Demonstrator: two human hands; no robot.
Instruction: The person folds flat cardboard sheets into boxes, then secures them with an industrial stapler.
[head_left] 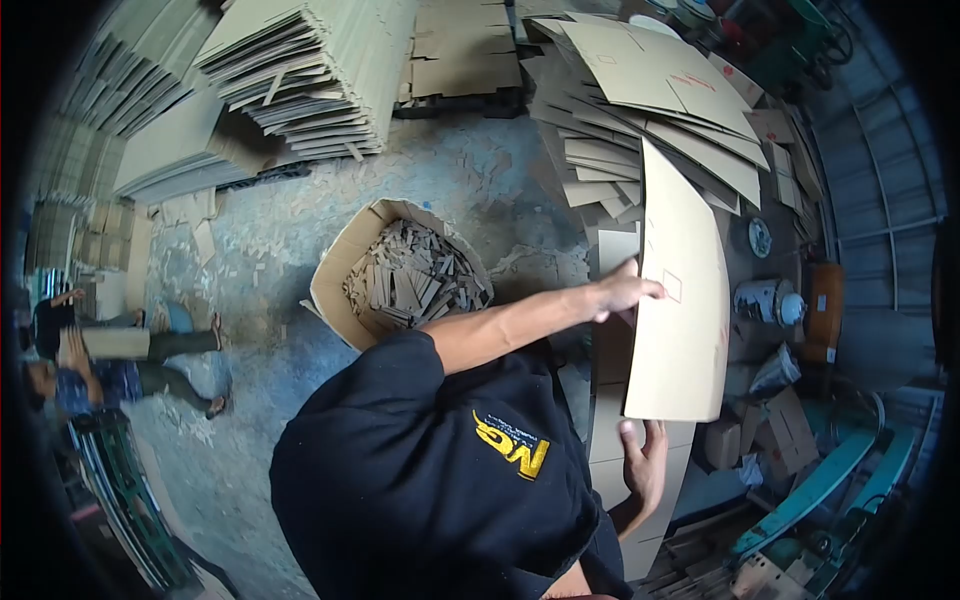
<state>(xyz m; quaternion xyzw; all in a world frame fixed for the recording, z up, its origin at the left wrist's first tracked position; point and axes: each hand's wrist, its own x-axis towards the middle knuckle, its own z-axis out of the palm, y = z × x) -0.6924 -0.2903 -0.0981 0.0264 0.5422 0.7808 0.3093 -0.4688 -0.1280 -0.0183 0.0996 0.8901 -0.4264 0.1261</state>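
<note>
A long tan cardboard sheet (685, 320) stands tilted at the right, with a small printed square near its left edge. My left hand (630, 290) is closed on that left edge, the index finger lying over the printed face. At the sheet's lower edge is my right hand (645, 465), thumb raised at the corner and fingers partly hidden behind the cardboard. Beneath and below the sheet lie more flat cardboard pieces (605, 440). Just beyond, at the upper right, a loose pile of cardboard sheets (670, 75) fans out.
An open carton (335, 265) of cardboard scraps stands on the floor (270, 310) left of my arm. Tall cardboard stacks (350, 60) rise behind it. A co-worker (100, 385) is at far left. Green metal frames (815, 490) and a white container (770, 302) are at right.
</note>
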